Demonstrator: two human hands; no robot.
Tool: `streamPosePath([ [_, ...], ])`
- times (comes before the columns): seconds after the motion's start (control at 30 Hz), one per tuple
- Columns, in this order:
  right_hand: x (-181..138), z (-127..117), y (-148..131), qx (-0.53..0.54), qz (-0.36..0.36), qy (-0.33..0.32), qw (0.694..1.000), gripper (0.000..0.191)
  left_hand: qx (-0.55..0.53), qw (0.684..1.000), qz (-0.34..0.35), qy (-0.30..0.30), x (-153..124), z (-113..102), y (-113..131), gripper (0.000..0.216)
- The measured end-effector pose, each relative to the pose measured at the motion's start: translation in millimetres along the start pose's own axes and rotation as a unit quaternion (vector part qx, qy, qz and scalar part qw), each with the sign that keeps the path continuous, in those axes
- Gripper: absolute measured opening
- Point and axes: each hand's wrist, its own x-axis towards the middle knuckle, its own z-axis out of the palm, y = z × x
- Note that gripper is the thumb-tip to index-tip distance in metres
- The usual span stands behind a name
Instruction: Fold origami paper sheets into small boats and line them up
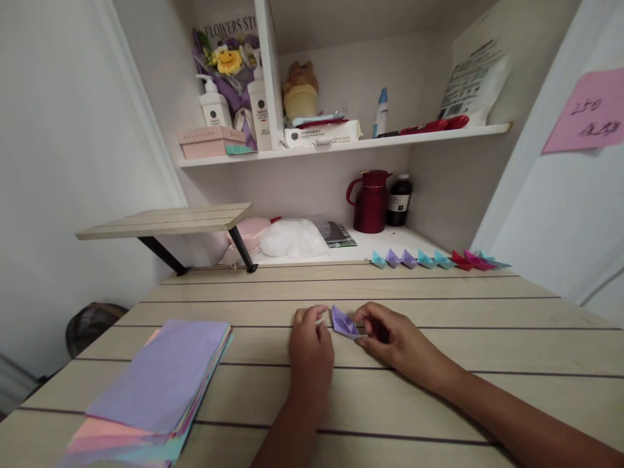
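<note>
A small purple paper boat (pixel 344 323) sits on the wooden table between my two hands. My right hand (pixel 390 335) comes in from the right, with its thumb and fingertips closed on the boat's right end. To the left of the boat is my left hand (pixel 312 341), its fingers loosely bent and thumb apart, holding nothing. A narrow gap separates its fingertips from the boat's left tip. At the table's back edge stands a row of several folded paper boats (pixel 425 260) in light blue, purple, red and pink.
A stack of coloured paper (pixel 160 377), purple on top, lies at the left. Behind it rises a small wooden shelf (pixel 166 220) on black legs. Further back are a white plastic bag (pixel 295 238), a dark red jug (pixel 371 203) and a dark bottle (pixel 400 201).
</note>
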Motion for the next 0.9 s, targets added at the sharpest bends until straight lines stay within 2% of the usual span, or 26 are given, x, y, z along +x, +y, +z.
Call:
streamPosePath([
  [0.73, -0.4, 0.7, -0.6, -0.001, 0.001, -0.002, 1.000, 0.010, 0.022, 1.000, 0.018, -0.008, -1.2, -1.4, 3.5, 0.029],
  [0.9, -0.8, 0.4, -1.7, -0.001, 0.004, -0.004, 1.000, 0.016, 0.023, 0.999, 0.020, -0.012, -2.1, -0.8, 2.3, 0.027],
])
